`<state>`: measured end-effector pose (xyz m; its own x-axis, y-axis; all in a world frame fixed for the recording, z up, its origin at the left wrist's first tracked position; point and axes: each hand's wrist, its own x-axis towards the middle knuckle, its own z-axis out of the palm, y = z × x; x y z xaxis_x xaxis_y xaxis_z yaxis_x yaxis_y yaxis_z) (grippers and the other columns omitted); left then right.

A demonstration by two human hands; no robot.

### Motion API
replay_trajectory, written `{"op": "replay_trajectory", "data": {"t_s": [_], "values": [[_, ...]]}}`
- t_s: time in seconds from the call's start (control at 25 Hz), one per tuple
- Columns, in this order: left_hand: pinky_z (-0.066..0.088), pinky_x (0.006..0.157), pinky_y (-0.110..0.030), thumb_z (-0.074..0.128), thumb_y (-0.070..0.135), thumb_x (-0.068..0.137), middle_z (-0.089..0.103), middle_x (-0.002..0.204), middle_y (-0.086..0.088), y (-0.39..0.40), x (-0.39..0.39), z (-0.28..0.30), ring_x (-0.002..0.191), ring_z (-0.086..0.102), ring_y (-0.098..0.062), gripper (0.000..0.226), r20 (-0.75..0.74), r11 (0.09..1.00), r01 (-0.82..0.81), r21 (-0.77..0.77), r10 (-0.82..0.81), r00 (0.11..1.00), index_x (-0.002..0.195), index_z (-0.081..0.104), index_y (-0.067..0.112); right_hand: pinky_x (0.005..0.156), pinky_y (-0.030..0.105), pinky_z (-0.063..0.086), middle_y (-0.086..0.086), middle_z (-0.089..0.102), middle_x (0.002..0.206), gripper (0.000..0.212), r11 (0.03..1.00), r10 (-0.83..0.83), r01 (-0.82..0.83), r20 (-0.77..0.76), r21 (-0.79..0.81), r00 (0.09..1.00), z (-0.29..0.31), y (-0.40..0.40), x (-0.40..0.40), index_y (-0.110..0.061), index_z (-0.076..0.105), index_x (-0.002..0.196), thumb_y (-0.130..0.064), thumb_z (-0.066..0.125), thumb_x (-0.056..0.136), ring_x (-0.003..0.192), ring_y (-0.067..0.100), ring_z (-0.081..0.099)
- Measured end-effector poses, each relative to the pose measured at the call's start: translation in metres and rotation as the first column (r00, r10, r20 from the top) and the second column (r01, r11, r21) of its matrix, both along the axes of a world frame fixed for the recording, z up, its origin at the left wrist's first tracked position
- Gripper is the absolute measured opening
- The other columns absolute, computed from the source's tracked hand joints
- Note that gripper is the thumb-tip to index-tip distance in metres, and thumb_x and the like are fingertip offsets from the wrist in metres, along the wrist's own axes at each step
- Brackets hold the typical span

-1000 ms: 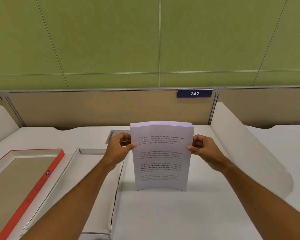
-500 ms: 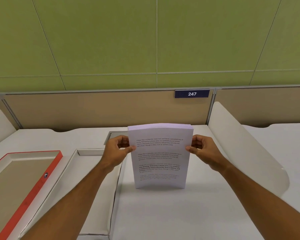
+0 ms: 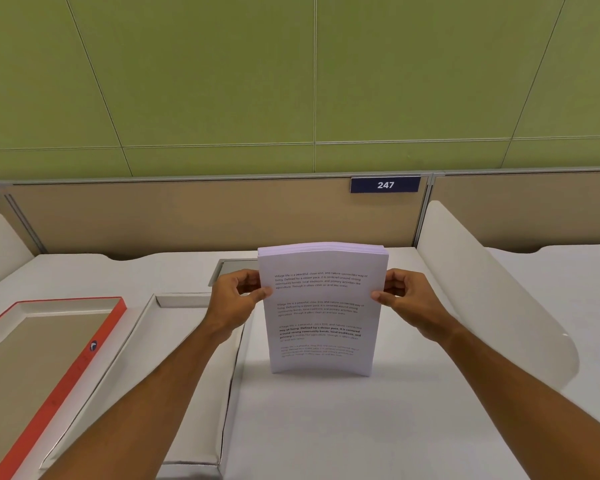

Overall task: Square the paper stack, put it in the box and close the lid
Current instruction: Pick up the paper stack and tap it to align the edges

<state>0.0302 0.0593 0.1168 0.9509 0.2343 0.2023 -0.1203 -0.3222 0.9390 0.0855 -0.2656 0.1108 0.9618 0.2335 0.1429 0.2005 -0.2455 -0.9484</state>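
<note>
A stack of printed white paper [image 3: 321, 306] stands upright on its short edge on the white desk [image 3: 343, 427], bowed slightly toward me. My left hand [image 3: 234, 299] pinches its left edge and my right hand [image 3: 407, 299] pinches its right edge, thumbs on the front sheet. To the left lies the open white box [image 3: 146, 341], its inside partly hidden by my left forearm. Further left lies the lid [image 3: 66, 382] with a red rim, inside facing up.
A white curved divider [image 3: 492, 299] rises at the right of the desk, another at the far left. A grey cable hatch [image 3: 229, 268] sits behind my left hand. A tan partition with a blue "247" plate [image 3: 385, 185] and a green wall stand behind.
The stack's bottom edge has bowed again after sitting flatter half a second ago. Both hands keep the same grip on its sides.
</note>
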Motion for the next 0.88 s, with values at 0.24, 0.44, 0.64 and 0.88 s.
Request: {"op": "replay_trajectory", "data": {"t_s": [0.24, 0.44, 0.64, 0.88], "values": [[0.052, 0.069, -0.013, 0.078, 0.011, 0.078, 0.073, 0.09, 0.007, -0.002, -0.001, -0.003, 0.083, 0.071, -0.008, 0.023, -0.017, 0.995, -0.028, 0.099, 0.03, 0.999, 0.099, 0.071, 0.015, 0.082, 0.032, 0.06, 0.003, 0.075, 0.099, 0.026, 0.999, -0.001, 0.001, -0.002, -0.052, 1.0, -0.003, 0.001, -0.001, -0.01, 0.069, 0.105, -0.015, 0.078, 0.081, 0.092, 0.022, 0.072], [0.055, 0.075, -0.018, 0.076, 0.01, 0.08, 0.074, 0.092, 0.008, -0.002, -0.003, -0.008, 0.086, 0.071, -0.007, 0.023, -0.018, 0.997, -0.024, 0.068, 0.025, 1.0, 0.1, 0.071, 0.018, 0.076, 0.025, 0.06, 0.001, 0.076, 0.101, 0.025, 1.0, -0.003, 0.003, -0.019, -0.028, 1.0, -0.012, 0.001, -0.004, -0.015, 0.07, 0.104, -0.017, 0.078, 0.081, 0.093, 0.021, 0.072], [0.055, 0.079, -0.027, 0.078, 0.009, 0.078, 0.074, 0.092, 0.0, -0.006, -0.005, -0.012, 0.085, 0.071, -0.017, 0.025, -0.042, 0.99, -0.023, 0.138, 0.029, 0.999, 0.102, 0.072, 0.01, 0.07, 0.021, 0.059, 0.002, 0.076, 0.101, 0.029, 0.999, -0.003, 0.002, -0.026, -0.049, 1.0, -0.017, 0.004, -0.005, -0.014, 0.072, 0.107, -0.015, 0.079, 0.079, 0.092, 0.022, 0.072], [0.056, 0.077, -0.023, 0.079, 0.012, 0.077, 0.075, 0.093, 0.006, -0.002, -0.006, -0.021, 0.086, 0.072, -0.012, 0.024, -0.058, 0.998, -0.033, 0.062, 0.037, 0.998, 0.1, 0.072, 0.016, 0.085, 0.034, 0.06, 0.004, 0.076, 0.102, 0.029, 0.999, 0.023, -0.024, -0.052, -0.028, 0.998, -0.022, 0.0, -0.007, -0.01, 0.07, 0.106, -0.015, 0.08, 0.079, 0.094, 0.021, 0.073]]}}
